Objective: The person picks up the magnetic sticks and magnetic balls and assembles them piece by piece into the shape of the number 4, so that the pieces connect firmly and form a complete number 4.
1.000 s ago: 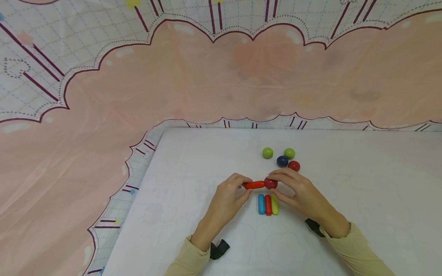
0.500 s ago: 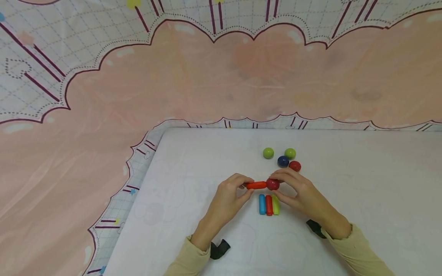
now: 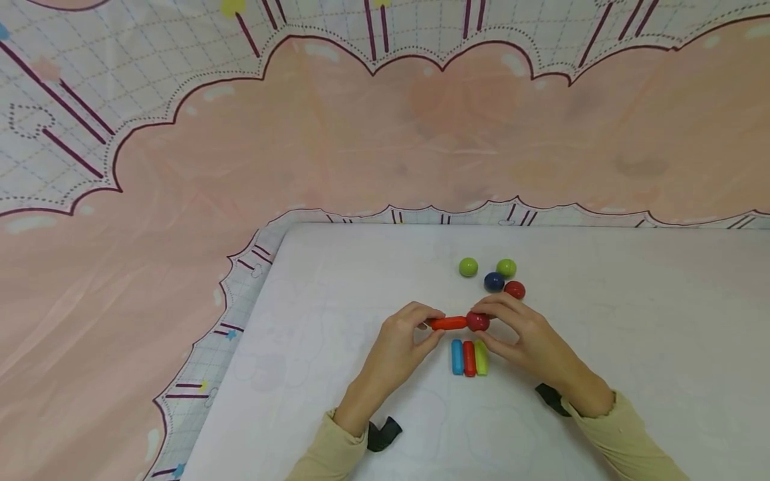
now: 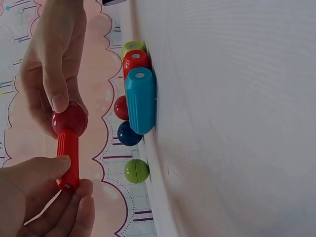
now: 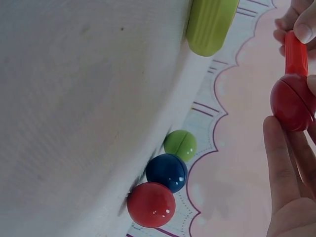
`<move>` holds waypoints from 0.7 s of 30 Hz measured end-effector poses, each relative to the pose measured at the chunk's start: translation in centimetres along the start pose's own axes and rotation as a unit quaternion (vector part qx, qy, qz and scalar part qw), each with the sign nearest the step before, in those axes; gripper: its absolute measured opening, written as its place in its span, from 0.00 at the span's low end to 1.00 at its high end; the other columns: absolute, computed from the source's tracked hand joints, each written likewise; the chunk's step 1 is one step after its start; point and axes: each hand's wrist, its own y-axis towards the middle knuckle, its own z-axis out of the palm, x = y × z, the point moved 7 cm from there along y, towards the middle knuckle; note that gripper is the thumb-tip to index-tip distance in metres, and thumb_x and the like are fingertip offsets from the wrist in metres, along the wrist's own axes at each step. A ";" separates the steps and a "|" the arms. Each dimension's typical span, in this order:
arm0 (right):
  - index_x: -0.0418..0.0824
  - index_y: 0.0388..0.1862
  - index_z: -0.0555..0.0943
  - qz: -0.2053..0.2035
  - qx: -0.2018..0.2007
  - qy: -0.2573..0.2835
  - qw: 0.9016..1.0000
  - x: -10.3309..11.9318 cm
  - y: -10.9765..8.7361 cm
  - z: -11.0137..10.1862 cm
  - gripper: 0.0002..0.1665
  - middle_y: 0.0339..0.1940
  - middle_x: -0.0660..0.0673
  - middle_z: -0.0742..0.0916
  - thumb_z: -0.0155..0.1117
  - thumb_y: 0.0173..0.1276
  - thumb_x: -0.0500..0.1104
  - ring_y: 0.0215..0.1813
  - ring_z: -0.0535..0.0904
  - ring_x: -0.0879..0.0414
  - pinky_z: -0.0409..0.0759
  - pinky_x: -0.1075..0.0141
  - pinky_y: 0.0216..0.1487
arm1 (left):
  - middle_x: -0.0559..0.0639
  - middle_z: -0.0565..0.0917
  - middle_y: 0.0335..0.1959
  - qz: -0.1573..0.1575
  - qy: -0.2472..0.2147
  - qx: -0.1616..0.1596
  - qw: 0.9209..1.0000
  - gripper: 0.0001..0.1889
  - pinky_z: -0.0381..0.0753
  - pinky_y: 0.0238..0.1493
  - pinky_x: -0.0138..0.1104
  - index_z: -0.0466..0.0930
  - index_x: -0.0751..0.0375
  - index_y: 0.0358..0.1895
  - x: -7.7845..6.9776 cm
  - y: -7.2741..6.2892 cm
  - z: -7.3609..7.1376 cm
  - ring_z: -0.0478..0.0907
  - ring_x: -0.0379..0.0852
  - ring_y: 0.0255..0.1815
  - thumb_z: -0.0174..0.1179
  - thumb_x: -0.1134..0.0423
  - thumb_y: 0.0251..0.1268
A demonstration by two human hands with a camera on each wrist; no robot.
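My left hand (image 3: 400, 341) pinches a red ribbed rod (image 4: 68, 155) between thumb and fingers. At the rod's other end sits a dark red ball (image 3: 478, 321), held in the fingertips of my right hand (image 3: 523, 341). Rod and ball meet end to end, raised over the white table. Just below them in the head view lie a blue rod (image 3: 458, 357), a second red rod (image 3: 469, 359) and a yellow-green rod (image 3: 481, 358), side by side. The left wrist view shows a pale round spot on the end of the blue rod.
Beyond the hands rest two green balls (image 3: 468, 267), a dark blue ball (image 3: 494, 282) and another red ball (image 3: 515, 289). The white table (image 3: 337, 267) has its left and far edges in view, with a patterned pink cloth (image 3: 361, 147) past them. Black straps (image 3: 383, 434) hang at the wrists.
Both hands, still holding the red rod and red ball together, have shifted very slightly to the right. The other balls and rods keep their places on the table.
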 end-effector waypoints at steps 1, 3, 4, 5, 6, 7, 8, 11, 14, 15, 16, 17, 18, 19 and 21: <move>0.43 0.51 0.83 0.001 0.000 0.000 1.000 0.0 0.0 0.0 0.30 0.51 0.50 0.83 0.81 0.47 0.30 0.49 0.81 0.56 0.71 0.85 0.57 | 0.49 0.85 0.44 -0.001 -0.002 0.003 1.000 0.13 0.84 0.49 0.32 0.84 0.60 0.48 0.0 0.0 0.0 0.83 0.45 0.43 0.70 0.66 0.60; 0.43 0.51 0.83 0.003 -0.001 -0.001 1.000 -0.1 -0.1 -0.1 0.30 0.51 0.50 0.83 0.81 0.47 0.30 0.49 0.81 0.56 0.71 0.85 0.57 | 0.49 0.85 0.45 -0.002 -0.001 0.007 1.000 0.14 0.84 0.49 0.32 0.84 0.59 0.49 0.0 0.0 0.0 0.82 0.45 0.43 0.70 0.63 0.61; 0.43 0.51 0.83 0.004 -0.002 -0.002 1.000 -0.1 -0.1 -0.1 0.30 0.51 0.49 0.83 0.81 0.47 0.30 0.50 0.81 0.55 0.69 0.86 0.57 | 0.49 0.85 0.45 -0.001 -0.001 0.008 1.000 0.14 0.84 0.49 0.32 0.84 0.60 0.50 0.0 0.0 0.0 0.82 0.45 0.43 0.70 0.62 0.61; 0.43 0.50 0.83 0.005 -0.002 -0.004 1.000 -0.1 -0.1 -0.1 0.29 0.51 0.50 0.83 0.81 0.47 0.31 0.50 0.81 0.55 0.69 0.86 0.57 | 0.48 0.85 0.45 -0.002 -0.003 0.010 1.000 0.15 0.84 0.49 0.33 0.84 0.60 0.50 0.0 0.0 0.0 0.82 0.45 0.43 0.70 0.61 0.62; 0.43 0.50 0.83 0.007 -0.002 -0.006 1.000 -0.1 -0.1 -0.1 0.29 0.51 0.50 0.83 0.81 0.47 0.31 0.50 0.81 0.55 0.69 0.86 0.57 | 0.48 0.85 0.45 -0.003 -0.006 0.011 1.000 0.15 0.85 0.49 0.33 0.84 0.60 0.51 0.1 0.1 0.0 0.82 0.45 0.43 0.69 0.61 0.62; 0.42 0.50 0.83 0.008 -0.002 -0.008 1.000 -0.1 -0.2 -0.1 0.29 0.51 0.50 0.83 0.81 0.47 0.31 0.50 0.81 0.55 0.69 0.86 0.57 | 0.48 0.85 0.45 -0.004 -0.009 0.011 1.000 0.15 0.85 0.48 0.34 0.84 0.59 0.51 0.1 0.1 -0.1 0.82 0.45 0.43 0.69 0.60 0.63; 0.42 0.50 0.83 0.008 -0.001 -0.009 1.000 -0.1 -0.2 -0.2 0.29 0.51 0.49 0.83 0.81 0.47 0.32 0.50 0.82 0.55 0.70 0.86 0.57 | 0.48 0.85 0.45 -0.005 -0.011 0.011 1.000 0.15 0.85 0.49 0.35 0.84 0.59 0.51 0.1 0.1 -0.2 0.82 0.45 0.44 0.69 0.59 0.63; 0.42 0.50 0.83 0.007 -0.001 -0.015 1.000 -0.2 -0.2 -0.3 0.30 0.51 0.49 0.83 0.82 0.47 0.32 0.49 0.82 0.56 0.72 0.84 0.56 | 0.50 0.85 0.46 -0.007 -0.022 0.011 1.000 0.15 0.85 0.50 0.37 0.83 0.60 0.52 0.2 0.3 -0.4 0.82 0.47 0.45 0.67 0.58 0.65; 0.42 0.50 0.83 0.006 -0.001 -0.019 1.000 -0.2 -0.3 -0.4 0.30 0.51 0.49 0.83 0.82 0.46 0.32 0.48 0.82 0.56 0.72 0.85 0.56 | 0.52 0.85 0.47 -0.007 -0.022 0.010 1.000 0.15 0.85 0.50 0.37 0.83 0.60 0.52 0.3 0.5 -0.5 0.83 0.47 0.46 0.65 0.58 0.67; 0.42 0.50 0.83 0.006 -0.001 -0.019 1.000 -0.3 -0.4 -0.4 0.30 0.51 0.49 0.83 0.82 0.46 0.32 0.48 0.82 0.56 0.71 0.85 0.56 | 0.53 0.85 0.47 -0.007 -0.022 0.010 1.000 0.14 0.85 0.51 0.38 0.83 0.61 0.52 0.3 0.5 -0.5 0.83 0.47 0.46 0.65 0.58 0.68; 0.42 0.50 0.83 0.007 -0.001 -0.021 1.000 -0.3 -0.4 -0.4 0.30 0.51 0.49 0.83 0.82 0.46 0.32 0.48 0.82 0.56 0.70 0.86 0.56 | 0.53 0.85 0.47 -0.007 -0.021 0.010 1.000 0.14 0.84 0.51 0.38 0.83 0.61 0.52 0.3 0.6 -0.6 0.83 0.47 0.46 0.64 0.58 0.68; 0.42 0.50 0.83 0.007 -0.001 -0.023 1.000 -0.3 -0.5 -0.5 0.30 0.51 0.49 0.83 0.82 0.46 0.32 0.48 0.82 0.56 0.70 0.86 0.56 | 0.53 0.85 0.47 -0.008 -0.018 0.009 1.000 0.14 0.84 0.51 0.37 0.83 0.60 0.52 0.4 0.7 -0.6 0.83 0.47 0.46 0.64 0.59 0.68; 0.42 0.51 0.83 0.008 0.000 -0.024 1.000 -0.4 -0.5 -0.5 0.30 0.51 0.49 0.83 0.82 0.46 0.32 0.49 0.82 0.56 0.70 0.86 0.56 | 0.53 0.85 0.47 -0.010 -0.017 0.009 1.000 0.14 0.84 0.51 0.37 0.83 0.60 0.52 0.4 0.7 -0.6 0.83 0.46 0.46 0.64 0.58 0.68; 0.42 0.51 0.83 0.008 0.000 -0.026 1.000 -0.4 -0.5 -0.5 0.30 0.51 0.49 0.83 0.82 0.46 0.32 0.49 0.82 0.55 0.71 0.86 0.56 | 0.52 0.85 0.47 -0.012 -0.015 0.008 1.000 0.14 0.84 0.51 0.37 0.83 0.60 0.52 0.5 0.8 -0.6 0.82 0.45 0.46 0.64 0.58 0.68; 0.42 0.51 0.83 0.007 0.000 -0.029 1.000 -0.4 -0.6 -0.6 0.31 0.52 0.48 0.83 0.83 0.46 0.33 0.49 0.82 0.55 0.71 0.85 0.55 | 0.52 0.85 0.47 -0.014 -0.010 0.008 1.000 0.14 0.84 0.51 0.37 0.83 0.60 0.52 0.5 1.0 -0.6 0.82 0.44 0.46 0.64 0.58 0.68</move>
